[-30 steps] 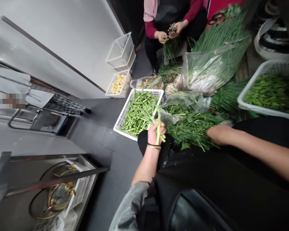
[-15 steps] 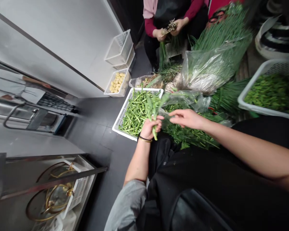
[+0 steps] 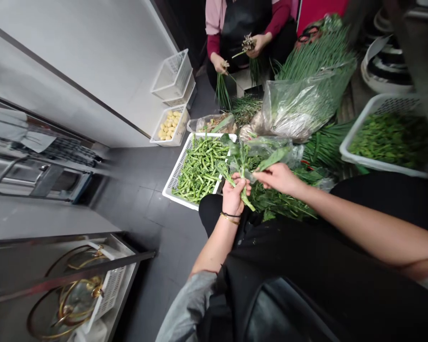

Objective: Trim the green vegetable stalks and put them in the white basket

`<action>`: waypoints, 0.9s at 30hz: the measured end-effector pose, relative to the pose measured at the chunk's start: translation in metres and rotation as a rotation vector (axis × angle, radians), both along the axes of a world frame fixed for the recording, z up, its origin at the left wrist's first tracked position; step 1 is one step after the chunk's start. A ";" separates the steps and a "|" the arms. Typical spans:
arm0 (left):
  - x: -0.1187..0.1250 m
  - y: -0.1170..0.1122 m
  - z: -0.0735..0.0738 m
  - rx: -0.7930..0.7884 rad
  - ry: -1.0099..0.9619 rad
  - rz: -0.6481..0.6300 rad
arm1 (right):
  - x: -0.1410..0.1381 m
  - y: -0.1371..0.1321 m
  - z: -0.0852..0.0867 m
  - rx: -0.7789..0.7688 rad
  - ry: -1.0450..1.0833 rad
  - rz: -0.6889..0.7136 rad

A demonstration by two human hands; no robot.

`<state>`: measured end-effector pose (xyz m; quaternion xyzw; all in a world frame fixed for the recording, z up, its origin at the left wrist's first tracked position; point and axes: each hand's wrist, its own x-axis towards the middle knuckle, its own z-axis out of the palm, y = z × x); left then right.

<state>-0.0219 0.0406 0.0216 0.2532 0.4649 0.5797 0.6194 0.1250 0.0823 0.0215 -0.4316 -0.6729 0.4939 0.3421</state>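
Note:
My left hand (image 3: pixel 234 194) is closed round a leafy green stalk (image 3: pixel 248 201), its cut end pointing down to the right and its top spread over the basket's edge. Just to the right, my right hand (image 3: pixel 280 179) pinches a long green leaf (image 3: pixel 274 159) by its base, close to the stalk. Whether that leaf is still joined to the stalk I cannot tell. Beyond my left hand stands a white plastic basket (image 3: pixel 178 167) heaped with cut green stems (image 3: pixel 201 166). Under my right hand lies a pile of loose leafy greens (image 3: pixel 283 202).
Opposite me a co-worker's hands (image 3: pixel 258 45) hold thin white-rooted green stalks. A clear bag (image 3: pixel 288 111) of long green stalks lies in front. To the right is a basket (image 3: pixel 349 142) of leaves. Potatoes (image 3: pixel 169 126) fill a crate at the back left, near stacked crates (image 3: pixel 171 76).
My left hand has moved right and slightly down with the stalk, away from the basket. My right hand, apart from it before, now pinches a leaf. The co-worker's hands have spread apart.

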 end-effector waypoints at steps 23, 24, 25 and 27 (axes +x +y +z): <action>0.006 -0.004 -0.015 -0.021 -0.113 0.027 | -0.001 -0.013 -0.003 0.340 -0.107 0.030; 0.006 -0.004 -0.015 -0.023 -0.112 0.040 | -0.001 -0.017 -0.004 0.318 -0.091 0.061; 0.006 -0.003 -0.015 -0.028 -0.104 0.044 | 0.001 -0.018 -0.005 0.237 -0.061 0.065; 0.008 -0.005 -0.013 -0.031 -0.073 0.029 | 0.003 -0.010 -0.008 -0.007 0.024 0.012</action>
